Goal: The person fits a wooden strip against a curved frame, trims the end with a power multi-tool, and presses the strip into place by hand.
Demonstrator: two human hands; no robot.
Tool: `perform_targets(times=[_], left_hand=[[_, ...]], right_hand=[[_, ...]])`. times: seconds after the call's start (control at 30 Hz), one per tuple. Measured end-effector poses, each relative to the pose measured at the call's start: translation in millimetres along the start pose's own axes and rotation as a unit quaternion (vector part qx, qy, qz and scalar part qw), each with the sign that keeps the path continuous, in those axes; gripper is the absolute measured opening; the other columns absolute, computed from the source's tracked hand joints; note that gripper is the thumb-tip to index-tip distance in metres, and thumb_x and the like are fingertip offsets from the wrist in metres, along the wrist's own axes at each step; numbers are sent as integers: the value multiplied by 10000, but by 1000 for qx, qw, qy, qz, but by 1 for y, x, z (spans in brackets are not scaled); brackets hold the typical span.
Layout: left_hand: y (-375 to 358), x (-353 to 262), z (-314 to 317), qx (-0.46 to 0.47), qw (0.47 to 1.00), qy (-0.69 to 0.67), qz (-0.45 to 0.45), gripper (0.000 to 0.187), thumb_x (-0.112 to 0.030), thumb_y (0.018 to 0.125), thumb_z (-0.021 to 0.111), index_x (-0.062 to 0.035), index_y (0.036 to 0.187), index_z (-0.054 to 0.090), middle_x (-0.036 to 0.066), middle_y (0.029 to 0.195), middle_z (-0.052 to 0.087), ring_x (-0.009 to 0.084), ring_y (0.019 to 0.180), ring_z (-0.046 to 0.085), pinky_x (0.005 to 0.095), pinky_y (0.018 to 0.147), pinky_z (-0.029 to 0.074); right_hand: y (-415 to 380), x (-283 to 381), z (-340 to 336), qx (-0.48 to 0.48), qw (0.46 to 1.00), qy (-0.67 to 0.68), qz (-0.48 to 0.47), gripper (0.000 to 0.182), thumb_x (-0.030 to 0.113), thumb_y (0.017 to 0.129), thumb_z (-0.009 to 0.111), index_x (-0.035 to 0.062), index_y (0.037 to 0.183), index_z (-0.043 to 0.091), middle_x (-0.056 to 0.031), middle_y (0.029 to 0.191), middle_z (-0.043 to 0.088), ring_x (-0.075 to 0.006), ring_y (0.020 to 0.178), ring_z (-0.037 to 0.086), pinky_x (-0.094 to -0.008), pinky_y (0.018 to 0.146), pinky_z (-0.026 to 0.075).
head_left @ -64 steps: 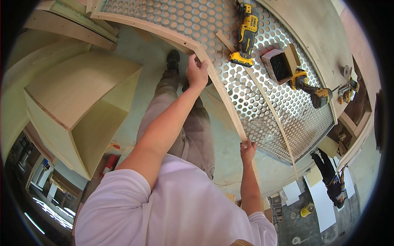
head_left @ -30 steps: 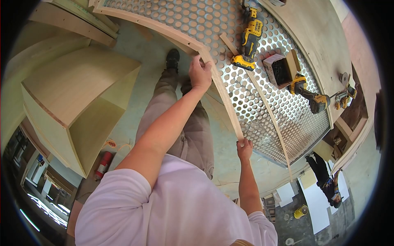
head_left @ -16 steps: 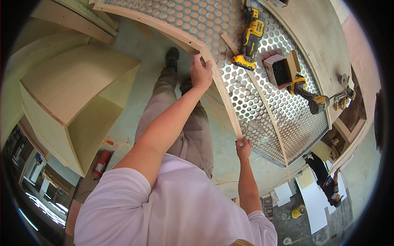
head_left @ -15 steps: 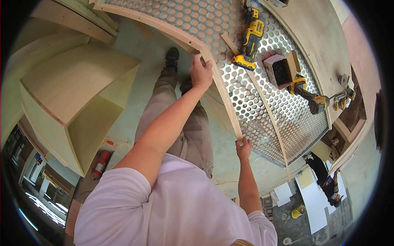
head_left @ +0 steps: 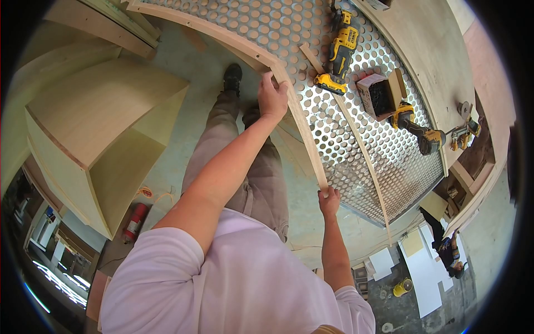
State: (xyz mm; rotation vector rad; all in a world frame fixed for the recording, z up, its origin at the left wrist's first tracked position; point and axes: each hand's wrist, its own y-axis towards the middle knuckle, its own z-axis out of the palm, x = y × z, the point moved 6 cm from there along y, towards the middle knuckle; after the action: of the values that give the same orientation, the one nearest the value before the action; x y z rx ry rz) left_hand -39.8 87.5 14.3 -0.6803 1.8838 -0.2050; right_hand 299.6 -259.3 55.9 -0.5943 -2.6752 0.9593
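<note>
A narrow wooden strip (head_left: 303, 131) lies along the near edge of a perforated metal sheet (head_left: 328, 133). My left hand (head_left: 272, 99) is closed around the strip near its upper end, by a bend in the wooden edging; its thumb shows, while some fingertips are hidden. At the strip's lower end my right hand (head_left: 329, 201) pinches the wood between thumb and fingers. On the sheet rest a yellow-and-black cordless power tool (head_left: 342, 47) and an open cardboard box (head_left: 381, 96) of small dark pieces, probably screws. A second thin wooden strip (head_left: 359, 139) crosses the sheet.
Another cordless tool (head_left: 418, 129) lies beyond the box. A large curved plywood form (head_left: 105, 117) stands on the floor at left, near a red fire extinguisher (head_left: 135, 222). At lower right are a person (head_left: 448, 253), white panels (head_left: 420, 273) and a yellow container (head_left: 403, 287).
Both hands stay in nearly the same places on the strip. The person at lower right has shifted slightly; the view has moved a little.
</note>
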Motion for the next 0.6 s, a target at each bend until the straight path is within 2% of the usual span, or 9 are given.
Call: perform_targets(times=[0.6], left_hand=[[1, 5, 3, 1, 1000, -6, 5, 479, -119, 869, 737, -29, 1270, 492, 154, 1042, 596, 297, 882, 626, 427, 849, 514]], right_hand=[[1, -3, 5, 0, 1000, -11, -4, 381, 284, 799, 806, 58, 1057, 640, -186, 1016, 610, -413, 1032, 575, -523, 870, 498]])
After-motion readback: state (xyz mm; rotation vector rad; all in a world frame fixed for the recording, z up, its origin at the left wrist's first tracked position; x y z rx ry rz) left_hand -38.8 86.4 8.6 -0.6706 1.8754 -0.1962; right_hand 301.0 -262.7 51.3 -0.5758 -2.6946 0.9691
